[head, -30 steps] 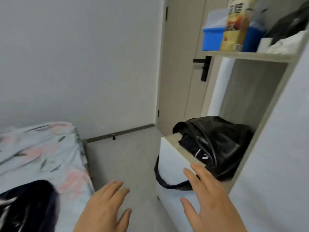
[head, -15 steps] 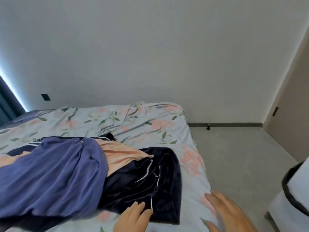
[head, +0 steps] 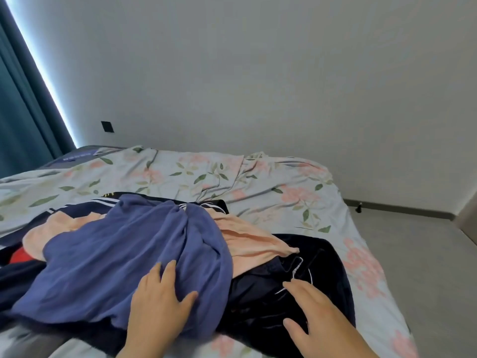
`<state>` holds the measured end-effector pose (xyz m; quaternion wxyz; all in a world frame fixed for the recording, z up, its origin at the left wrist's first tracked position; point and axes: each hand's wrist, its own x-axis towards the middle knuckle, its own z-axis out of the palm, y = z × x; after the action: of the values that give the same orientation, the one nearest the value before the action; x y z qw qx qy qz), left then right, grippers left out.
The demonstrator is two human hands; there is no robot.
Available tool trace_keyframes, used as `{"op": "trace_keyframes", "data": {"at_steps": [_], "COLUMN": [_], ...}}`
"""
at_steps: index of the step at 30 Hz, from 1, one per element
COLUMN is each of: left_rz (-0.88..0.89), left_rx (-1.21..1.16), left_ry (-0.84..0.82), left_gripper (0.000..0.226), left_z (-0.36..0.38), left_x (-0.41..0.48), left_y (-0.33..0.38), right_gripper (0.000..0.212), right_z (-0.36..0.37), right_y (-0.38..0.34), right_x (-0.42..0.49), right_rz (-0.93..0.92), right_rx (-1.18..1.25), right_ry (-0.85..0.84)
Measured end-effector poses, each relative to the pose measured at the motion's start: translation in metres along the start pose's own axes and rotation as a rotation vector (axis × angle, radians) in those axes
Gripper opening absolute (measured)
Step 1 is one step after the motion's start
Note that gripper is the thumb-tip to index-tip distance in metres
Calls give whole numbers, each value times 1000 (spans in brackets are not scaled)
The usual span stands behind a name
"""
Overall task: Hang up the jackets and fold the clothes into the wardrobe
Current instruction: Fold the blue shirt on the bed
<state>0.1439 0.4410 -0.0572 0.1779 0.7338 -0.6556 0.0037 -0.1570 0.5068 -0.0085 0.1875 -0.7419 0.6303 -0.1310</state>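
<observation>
The left hand [head: 157, 303] lies flat on the blue top [head: 116, 254], with the fingers spread and gripping nothing. The right hand [head: 317, 313] is also open, fingers straight, over the black jacket [head: 322, 264] just right of the blue top. Whether it touches the cloth I cannot tell. The two hands are apart.

The blue top is uppermost in a pile on the bed [head: 271, 182]. Under it a peach cloth [head: 247, 241] comes out at both sides, and behind it a dark striped piece [head: 103, 201] shows.

All of it looks soft, light and limp. I judge the blue top will sag when lifted, so it is better to take it at the shoulders or at two edges than in the middle. The jacket seems smooth, maybe slippery.

It is hard to make out where the collars and sleeves are, what the red spot [head: 19, 255] left of the blue top is, and how many pieces lie below. The wardrobe is not in view.
</observation>
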Motion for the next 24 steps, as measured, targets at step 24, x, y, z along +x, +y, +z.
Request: {"op": "trace_keyframes", "data": {"at_steps": [24], "left_rz": [367], "left_rx": [-723], "left_ry": [-868], "left_gripper": [16], "left_z": [21], "left_x": [-139], "left_y": [55], "right_gripper": [12], "right_z": [34], "right_y": [-3], "right_x": [-17], "right_rz": [502], "right_rx": [1008], "right_ry": [-65]}}
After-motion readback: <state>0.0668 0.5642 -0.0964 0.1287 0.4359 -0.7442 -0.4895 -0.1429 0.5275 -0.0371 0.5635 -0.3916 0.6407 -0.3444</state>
